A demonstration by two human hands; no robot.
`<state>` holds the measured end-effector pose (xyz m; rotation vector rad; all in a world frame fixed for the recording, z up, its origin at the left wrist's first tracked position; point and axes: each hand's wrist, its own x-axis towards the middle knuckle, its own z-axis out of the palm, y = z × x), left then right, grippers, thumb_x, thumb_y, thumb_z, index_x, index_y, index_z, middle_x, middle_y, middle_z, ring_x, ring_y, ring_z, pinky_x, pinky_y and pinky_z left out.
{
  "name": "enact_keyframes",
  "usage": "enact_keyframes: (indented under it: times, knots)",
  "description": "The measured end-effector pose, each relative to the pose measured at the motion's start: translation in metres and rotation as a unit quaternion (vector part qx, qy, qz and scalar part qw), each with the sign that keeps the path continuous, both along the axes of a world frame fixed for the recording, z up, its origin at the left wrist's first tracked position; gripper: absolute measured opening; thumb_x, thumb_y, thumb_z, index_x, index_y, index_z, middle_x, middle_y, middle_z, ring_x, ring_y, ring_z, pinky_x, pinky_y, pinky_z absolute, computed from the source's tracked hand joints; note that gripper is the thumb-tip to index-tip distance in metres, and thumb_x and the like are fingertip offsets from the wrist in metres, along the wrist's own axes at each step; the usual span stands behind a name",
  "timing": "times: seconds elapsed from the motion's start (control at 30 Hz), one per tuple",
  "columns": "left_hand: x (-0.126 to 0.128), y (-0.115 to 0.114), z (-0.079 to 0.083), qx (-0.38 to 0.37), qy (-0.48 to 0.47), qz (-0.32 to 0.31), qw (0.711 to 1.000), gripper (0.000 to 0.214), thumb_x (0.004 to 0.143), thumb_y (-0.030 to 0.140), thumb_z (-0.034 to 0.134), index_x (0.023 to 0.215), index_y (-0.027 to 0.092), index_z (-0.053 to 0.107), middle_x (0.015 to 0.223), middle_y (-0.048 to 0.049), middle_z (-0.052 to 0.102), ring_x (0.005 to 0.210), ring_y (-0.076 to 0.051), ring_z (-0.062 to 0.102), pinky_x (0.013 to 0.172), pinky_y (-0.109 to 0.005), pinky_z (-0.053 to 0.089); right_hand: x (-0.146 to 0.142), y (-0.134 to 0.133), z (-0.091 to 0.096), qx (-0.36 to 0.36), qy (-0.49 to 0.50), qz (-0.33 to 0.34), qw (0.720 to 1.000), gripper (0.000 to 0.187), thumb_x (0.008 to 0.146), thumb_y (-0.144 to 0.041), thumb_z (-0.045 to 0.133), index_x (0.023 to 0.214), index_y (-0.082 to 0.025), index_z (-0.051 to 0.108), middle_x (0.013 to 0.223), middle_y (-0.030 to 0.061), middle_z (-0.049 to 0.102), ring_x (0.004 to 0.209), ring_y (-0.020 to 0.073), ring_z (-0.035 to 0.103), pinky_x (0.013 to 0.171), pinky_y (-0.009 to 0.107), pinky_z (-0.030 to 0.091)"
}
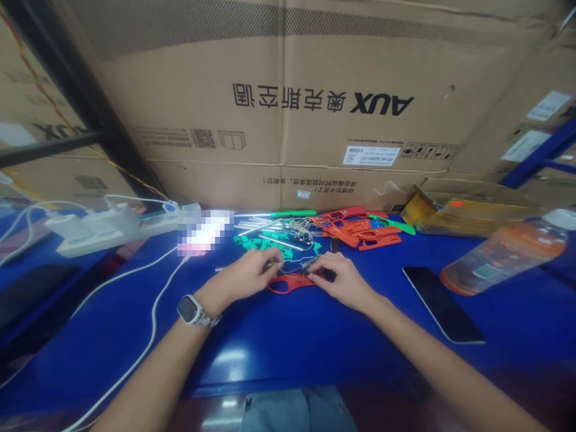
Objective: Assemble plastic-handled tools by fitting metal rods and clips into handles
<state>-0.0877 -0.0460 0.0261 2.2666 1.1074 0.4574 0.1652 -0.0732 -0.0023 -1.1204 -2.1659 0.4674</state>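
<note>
An orange-red plastic shell (288,283) with a looped end lies on the blue table between my hands. My left hand (252,273), watch on its wrist, is closed in a pinch above the shell's left part; what its fingertips hold is too small to name. At the shell's right end, my right hand (344,279) is also pinched, close to a thin wire (299,260) and small dark parts. Just beyond lie green plastic pieces (274,245), several thin metal rods (261,228) and a heap of orange-red shells (355,228).
A phone (443,306) and a tilted bottle (499,258) are on the right, near an open carton (463,207). On the left are a power strip (121,227) and white cables (155,306). A large cardboard box (288,138) walls off the back.
</note>
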Motion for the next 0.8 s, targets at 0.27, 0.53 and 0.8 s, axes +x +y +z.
enact_keyframes:
  times: [0.27, 0.53, 0.8]
  knots:
    - [-0.003, -0.002, 0.006, -0.024, -0.019, 0.002, 1.000, 0.020, 0.087, 0.037, 0.061, 0.094, 0.019, 0.066, 0.072, 0.0004, 0.063, 0.063, -0.015, 0.054, 0.058, -0.025, 0.040, 0.000, 0.000, 0.000, 0.000, -0.025, -0.014, 1.000, 0.003, 0.087, -0.021, 0.066, 0.085, -0.022, 0.066, 0.084, 0.0010, 0.069, 0.083, 0.0184, 0.060, 0.078, 0.036, 0.039]
    - [-0.003, 0.001, 0.004, -0.035, -0.027, -0.027, 0.999, 0.020, 0.091, 0.035, 0.058, 0.089, 0.018, 0.068, 0.078, -0.0016, 0.066, 0.070, -0.016, 0.058, 0.064, -0.026, 0.042, -0.002, -0.004, 0.022, 0.032, -0.032, -0.046, 0.998, 0.013, 0.083, -0.023, 0.067, 0.077, -0.021, 0.055, 0.079, 0.0014, 0.060, 0.077, 0.0187, 0.055, 0.074, 0.035, 0.040]
    - [-0.003, 0.001, 0.004, -0.057, -0.022, -0.018, 0.998, 0.018, 0.090, 0.033, 0.058, 0.092, 0.017, 0.068, 0.075, -0.0009, 0.066, 0.067, -0.016, 0.056, 0.062, -0.026, 0.042, -0.024, 0.013, 0.042, 0.027, -0.118, 0.079, 0.989, 0.007, 0.085, -0.026, 0.070, 0.090, -0.023, 0.065, 0.094, 0.0033, 0.061, 0.093, 0.0211, 0.055, 0.086, 0.038, 0.036]
